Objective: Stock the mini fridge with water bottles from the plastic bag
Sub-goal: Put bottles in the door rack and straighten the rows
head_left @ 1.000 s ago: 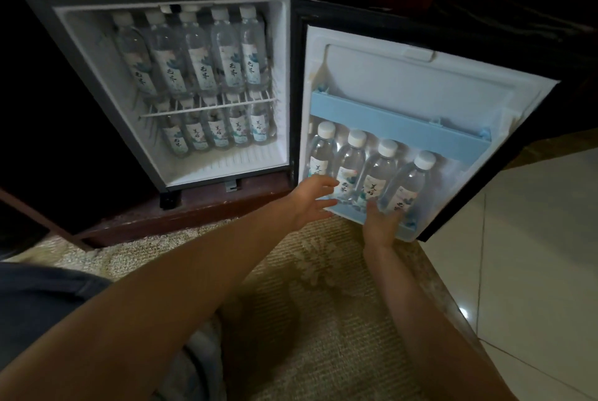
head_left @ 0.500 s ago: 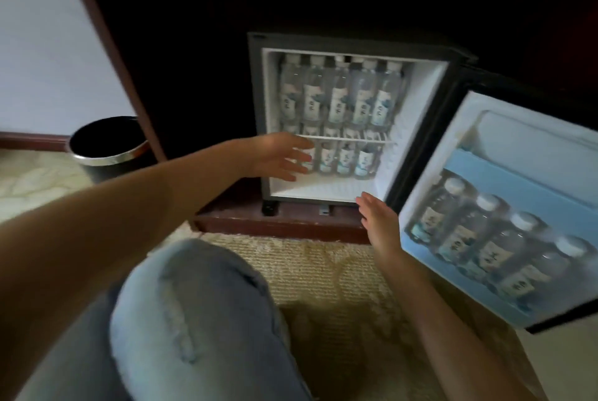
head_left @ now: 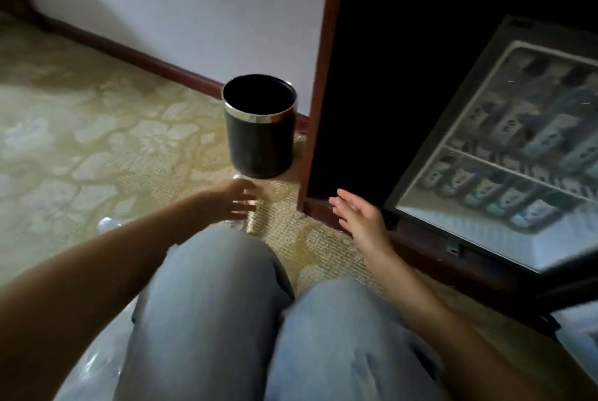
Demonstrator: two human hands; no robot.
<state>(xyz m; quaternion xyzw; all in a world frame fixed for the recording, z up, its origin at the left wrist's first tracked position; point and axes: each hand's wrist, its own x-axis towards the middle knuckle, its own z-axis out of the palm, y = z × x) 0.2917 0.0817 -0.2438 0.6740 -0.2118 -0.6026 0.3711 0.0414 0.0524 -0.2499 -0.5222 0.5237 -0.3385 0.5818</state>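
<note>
A clear water bottle with a white cap stands on the carpet in front of the bin. My left hand reaches across it with fingers spread; I cannot tell whether they touch it. Another bottle cap shows just beyond my left forearm. The clear plastic bag lies at the bottom left beside my knee. My right hand hovers open and empty, near the cabinet base. The mini fridge stands open at the right, its two levels filled with several water bottles.
A black waste bin with a metal rim stands by the wall, just beyond the bottle. A dark wooden cabinet panel separates the bin from the fridge. My knees in grey jeans fill the foreground over patterned carpet.
The view has swung left, away from the fridge door. Both hands left the door-shelf bottles; my left hand moved left and down to the bottle by the bin, my right hand followed.
</note>
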